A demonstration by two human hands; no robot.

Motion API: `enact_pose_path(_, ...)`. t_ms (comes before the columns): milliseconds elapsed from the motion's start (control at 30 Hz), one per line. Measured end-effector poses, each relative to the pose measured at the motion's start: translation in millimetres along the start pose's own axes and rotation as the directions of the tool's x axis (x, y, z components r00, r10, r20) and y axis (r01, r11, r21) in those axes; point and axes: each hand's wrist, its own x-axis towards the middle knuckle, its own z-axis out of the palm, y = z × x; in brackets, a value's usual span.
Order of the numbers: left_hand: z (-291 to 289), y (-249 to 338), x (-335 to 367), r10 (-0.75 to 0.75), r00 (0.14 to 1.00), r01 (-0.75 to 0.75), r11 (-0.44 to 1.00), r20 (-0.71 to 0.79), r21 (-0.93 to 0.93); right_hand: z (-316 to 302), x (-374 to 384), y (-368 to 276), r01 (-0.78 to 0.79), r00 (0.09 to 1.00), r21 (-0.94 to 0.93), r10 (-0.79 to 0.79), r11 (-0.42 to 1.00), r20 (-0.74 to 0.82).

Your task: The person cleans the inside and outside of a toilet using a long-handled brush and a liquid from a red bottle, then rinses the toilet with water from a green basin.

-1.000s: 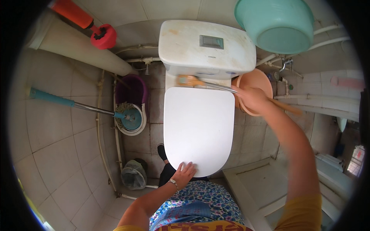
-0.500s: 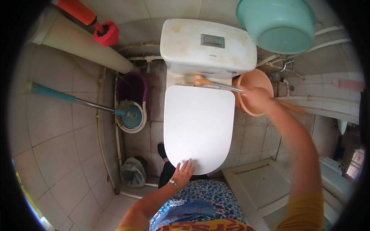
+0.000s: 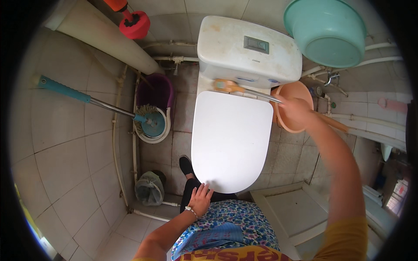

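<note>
Right hand (image 3: pixel 297 112), a bit blurry, is closed around a long-handled brush (image 3: pixel 257 94). Its long stick likely helps it fit between the toilet lid (image 3: pixel 233 143) and tank (image 3: pixel 230 48). Left hand (image 3: pixel 200 201) is open and holds nothing, fingertips at the lid's front edge, maybe for balance.

Two hands are in view, a left hand (image 3: pixel 200 201) and a right hand (image 3: pixel 297 114), with one long-handled tool (image 3: pixel 261 96). There is one toilet lid (image 3: pixel 232 141), one cistern (image 3: pixel 235 37), one flush panel (image 3: pixel 256 45), one green basin (image 3: pixel 324 35), one mop (image 3: pixel 111 107), one lined bin (image 3: pixel 149 191), one red plunger-like tool (image 3: pixel 135 27), one tap (image 3: pixel 333 78), one dark shoe (image 3: pixel 185 165), and two buckets: one purple bucket (image 3: pixel 152 87), one peach bucket (image 3: pixel 296 90).
</note>
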Motion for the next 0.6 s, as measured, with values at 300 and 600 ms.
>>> enact_pose_path(300, 52, -24, -11, -0.466, 0.884, 0.403, 0.739, 0.021, -0.54, -16, -2, -5, -0.078, 0.996, 0.045, 0.075, 0.996, 0.045)
enact_pose_path(600, 43, -35, 27, -0.501, 0.775, 0.572, 0.298, 0.385, -0.764, -20, 56, -145, -0.036, 0.999, 0.055, 0.035, 0.998, 0.009)
